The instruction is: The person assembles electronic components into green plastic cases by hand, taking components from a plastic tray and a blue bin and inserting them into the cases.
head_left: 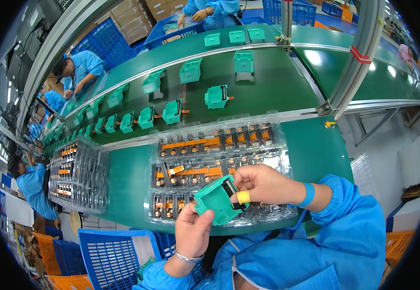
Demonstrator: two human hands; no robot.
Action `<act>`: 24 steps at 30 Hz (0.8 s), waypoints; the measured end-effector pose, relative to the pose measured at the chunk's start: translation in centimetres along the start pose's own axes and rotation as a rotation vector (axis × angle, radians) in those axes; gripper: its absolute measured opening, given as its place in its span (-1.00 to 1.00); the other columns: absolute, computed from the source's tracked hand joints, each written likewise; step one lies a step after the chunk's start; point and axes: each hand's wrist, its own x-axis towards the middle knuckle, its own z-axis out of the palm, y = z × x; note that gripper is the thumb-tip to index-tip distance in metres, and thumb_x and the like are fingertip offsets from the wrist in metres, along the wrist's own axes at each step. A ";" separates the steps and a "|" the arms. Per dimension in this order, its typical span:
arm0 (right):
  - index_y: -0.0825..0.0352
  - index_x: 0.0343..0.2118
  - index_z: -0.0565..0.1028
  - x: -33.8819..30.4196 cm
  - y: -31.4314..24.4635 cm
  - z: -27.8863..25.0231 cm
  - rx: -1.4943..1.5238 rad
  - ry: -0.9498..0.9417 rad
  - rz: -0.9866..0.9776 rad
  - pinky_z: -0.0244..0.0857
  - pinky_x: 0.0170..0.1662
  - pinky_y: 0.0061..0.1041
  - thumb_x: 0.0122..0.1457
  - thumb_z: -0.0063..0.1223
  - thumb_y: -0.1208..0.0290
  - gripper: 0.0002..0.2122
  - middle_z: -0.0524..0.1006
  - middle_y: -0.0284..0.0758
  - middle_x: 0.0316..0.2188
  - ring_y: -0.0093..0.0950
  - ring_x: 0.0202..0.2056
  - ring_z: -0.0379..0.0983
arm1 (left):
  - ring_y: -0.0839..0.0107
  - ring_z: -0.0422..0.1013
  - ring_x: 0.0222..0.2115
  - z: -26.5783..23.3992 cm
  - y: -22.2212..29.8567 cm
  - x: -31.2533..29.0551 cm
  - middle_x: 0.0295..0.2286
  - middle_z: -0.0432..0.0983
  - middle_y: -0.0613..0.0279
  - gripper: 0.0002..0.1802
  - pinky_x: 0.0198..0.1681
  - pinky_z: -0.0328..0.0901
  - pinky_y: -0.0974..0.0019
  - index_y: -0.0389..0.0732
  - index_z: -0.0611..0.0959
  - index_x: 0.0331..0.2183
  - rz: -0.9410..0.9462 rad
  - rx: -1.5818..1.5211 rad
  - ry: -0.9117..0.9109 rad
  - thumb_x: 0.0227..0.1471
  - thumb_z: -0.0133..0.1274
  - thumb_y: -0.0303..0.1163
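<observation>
Two hands: both are closed on one green plastic housing (215, 199), held just above the near edge of the table (316, 145).
Left hand (193, 232): wrapped under the housing from below, thumb pressed on its near face; a bracelet is worn at the wrist.
Right hand (263, 183): fingers curled over the housing's open black slot, a yellow-taped finger pinching at the opening; what, if anything, is gripped between the fingertips cannot be told.
Housing: tilted, open side turned toward the right hand, hovering over the near rows of the clear tray (219, 164).
Clear tray: copper-and-black parts are seen in three rows; the far row looks full, while the middle and near rows show loose orange strips and some gaps, so part of the stock appears used and much is judged left.
Second tray (77, 176): lies to the left on the table, well apart from the hands, also loaded.
Conveyor belt (268, 82): beyond the tray, many green housings (217, 96) are ranged in lines, some with orange strips sticking out; work already passed along is suggested.
Edges: the table's near rim sits right below the hands, with a blue crate (108, 251) just under it on the left.
Open room: bare green surface is offered between the two trays and to the right of the clear tray.
Other workers (81, 70): seated along the far left of the belt, well away.
</observation>
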 end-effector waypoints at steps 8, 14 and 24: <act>0.43 -0.45 0.39 5.1 -5.4 -13.8 -0.117 0.657 -0.145 0.43 -0.53 -0.54 0.00 0.10 0.52 -0.87 0.41 -0.32 -0.58 -0.55 -0.56 0.38 | 0.19 0.26 -0.03 -0.7 3.9 -1.3 -0.09 0.33 0.06 -0.66 -0.04 0.27 0.07 -0.23 0.35 -0.14 0.371 0.264 0.102 -0.01 -0.02 -0.50; 0.49 -0.48 0.41 10.5 -1.5 -21.1 -0.169 0.760 0.215 0.43 -0.56 -0.47 0.00 0.08 0.54 -0.88 0.36 -0.29 -0.60 -0.47 -0.62 0.35 | 0.29 0.35 -0.16 -8.1 7.5 -6.3 -0.18 0.38 0.10 -0.75 -0.17 0.36 0.25 -0.23 0.38 -0.21 0.652 0.275 0.500 0.00 -0.06 -0.57; 0.48 -0.36 0.39 14.7 0.3 -22.6 -0.260 0.727 0.346 0.44 -0.50 -0.47 0.01 0.11 0.44 -0.78 0.37 -0.28 -0.49 -0.43 -0.52 0.39 | 0.47 0.40 -0.35 -27.9 4.4 -19.3 -0.32 0.46 0.26 -0.78 -0.33 0.37 0.35 -0.14 0.41 -0.24 0.445 0.236 1.198 -0.01 -0.01 -0.48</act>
